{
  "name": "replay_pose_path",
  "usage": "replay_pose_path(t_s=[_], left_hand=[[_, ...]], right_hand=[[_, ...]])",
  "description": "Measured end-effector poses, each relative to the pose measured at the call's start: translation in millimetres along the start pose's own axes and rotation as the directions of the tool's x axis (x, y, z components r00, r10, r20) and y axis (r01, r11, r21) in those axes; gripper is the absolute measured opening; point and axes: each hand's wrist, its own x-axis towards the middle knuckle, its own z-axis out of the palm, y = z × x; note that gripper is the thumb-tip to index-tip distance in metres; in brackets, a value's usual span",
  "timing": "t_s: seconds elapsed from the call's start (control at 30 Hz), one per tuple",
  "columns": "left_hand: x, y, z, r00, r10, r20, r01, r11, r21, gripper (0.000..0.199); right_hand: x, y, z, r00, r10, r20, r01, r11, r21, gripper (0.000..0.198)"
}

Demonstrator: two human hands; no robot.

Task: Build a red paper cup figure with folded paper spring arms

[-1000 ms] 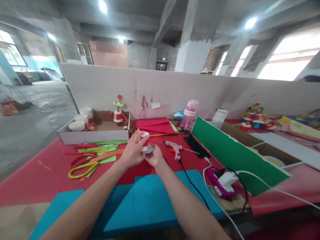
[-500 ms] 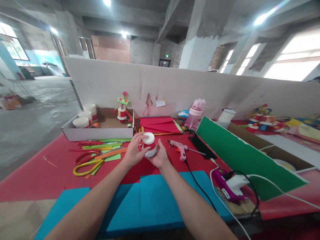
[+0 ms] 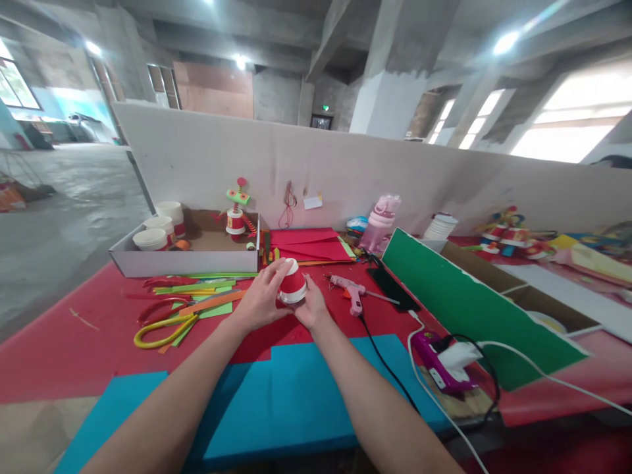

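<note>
A small paper cup, white with a red band round its middle, is between my two hands above the table. My left hand grips it from the left, fingers at its upper end and thumb low. My right hand supports it from the right and below, fingers curled against its side. The cup leans slightly, its wider white rim downward. To the right of my right hand lies a pink glue gun with a glue stick in its back. Left of my left hand are yellow-handled scissors and an orange paper strip.
A shallow box at the back left holds paper cups and a figure made from a cup. Red paper sheets, a pink bottle and a green panel stand farther off. A purple power strip with cables lies right.
The cup has turned in my hands: its round white end faced up toward me before, and now its red side shows more. The whole view has shifted slightly.
</note>
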Motion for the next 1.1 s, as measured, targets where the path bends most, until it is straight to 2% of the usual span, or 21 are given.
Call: replay_pose_path(t_s=[0.17, 0.3, 0.37, 0.47, 0.57, 0.67, 0.87, 1.0, 1.1], left_hand=[[0.1, -0.3, 2.4, 1.000, 0.025, -0.009, -0.024, 0.993, 0.114, 0.095], [-0.3, -2.4, -1.5, 0.999, -0.046, -0.025, 0.048, 0.996, 0.074, 0.089], [-0.6, -4.4, -4.6, 0.992, -0.103, -0.068, 0.105, 0.994, 0.034, 0.088], [-0.5, -6.8, -8.3, 0.986, -0.131, -0.108, 0.132, 0.991, 0.004, 0.087], [-0.1, -8.3, -9.0, 0.984, -0.129, -0.125, 0.136, 0.989, 0.049, 0.088], [-0.2, -10.7, -7.4, 0.979, -0.151, -0.141, 0.163, 0.983, 0.081, 0.087], [-1.4, -14.7, -4.1, 0.967, -0.201, -0.156, 0.209, 0.977, 0.034, 0.086], [-0.9, -13.5, -0.2, 0.955, -0.233, -0.182, 0.242, 0.970, 0.026, 0.087], [-1.0, -13.9, 1.9, 0.949, -0.243, -0.200, 0.249, 0.969, 0.004, 0.088]], right_hand=[[-2.0, -1.0, 2.5, 0.998, -0.003, -0.063, 0.003, 1.000, 0.007, 0.036], [-7.5, -3.0, 6.8, 0.998, 0.029, 0.056, -0.030, 0.999, 0.012, 0.035], [-10.3, -3.6, 7.6, 0.989, 0.048, 0.139, -0.047, 0.999, -0.008, 0.027], [-11.6, -1.8, 6.6, 0.984, 0.000, 0.178, 0.007, 0.999, -0.038, 0.017], [-9.5, 2.3, 4.5, 0.983, -0.078, 0.168, 0.092, 0.992, -0.081, 0.023], [-7.5, 5.6, 3.7, 0.981, -0.106, 0.164, 0.128, 0.983, -0.131, 0.030], [-8.9, 8.2, 7.0, 0.969, -0.192, 0.155, 0.222, 0.952, -0.211, 0.044], [-9.9, 10.9, 8.7, 0.955, -0.270, 0.122, 0.295, 0.906, -0.302, 0.047], [-10.4, 10.3, 8.6, 0.961, -0.246, 0.130, 0.274, 0.917, -0.289, 0.046]])
